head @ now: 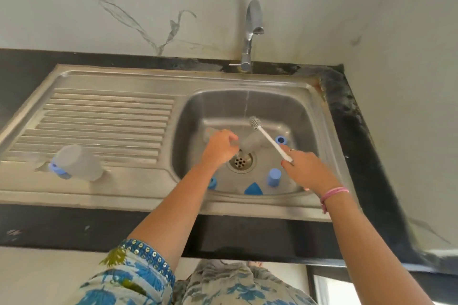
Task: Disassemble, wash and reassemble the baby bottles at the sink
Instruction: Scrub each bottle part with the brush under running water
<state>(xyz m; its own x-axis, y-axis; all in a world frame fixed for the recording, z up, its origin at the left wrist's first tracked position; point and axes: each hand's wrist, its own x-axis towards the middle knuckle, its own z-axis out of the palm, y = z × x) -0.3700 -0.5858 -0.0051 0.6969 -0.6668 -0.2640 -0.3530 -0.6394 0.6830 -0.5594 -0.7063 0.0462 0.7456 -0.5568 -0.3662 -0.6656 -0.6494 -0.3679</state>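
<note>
Two hands are in the basin, and the nearest trouble sits beneath them. Loose blue plastic parts lie along the near wall of the sink: a rounded blue piece at the near edge, a small blue ring toward the near-left corner, and an upright blue cap just beside your right wrist. Smooth and light, they'll probably skid if your forearm sweeps them, and the cap looks easy to topple.

Your right hand pinches the end of the thin white brush between thumb and curled fingers. That grip sits far back on a slim, wet handle, so the bristled head could wobble or slip.

Your left hand has its fingers curled over a clear bottle body above the drain; how firmly you hold it I cannot tell. The translucent plastic is slick, so a slip could drop it onto the drain.

Another blue ring rests beyond, toward the far-right corner. The thin stream from the chrome tap falls near the bristles and could splash off the steel.

On the ribbed drainboard at the left edge lies another bottle, frosted, round, its blue collar on; being round, it may roll.
</note>
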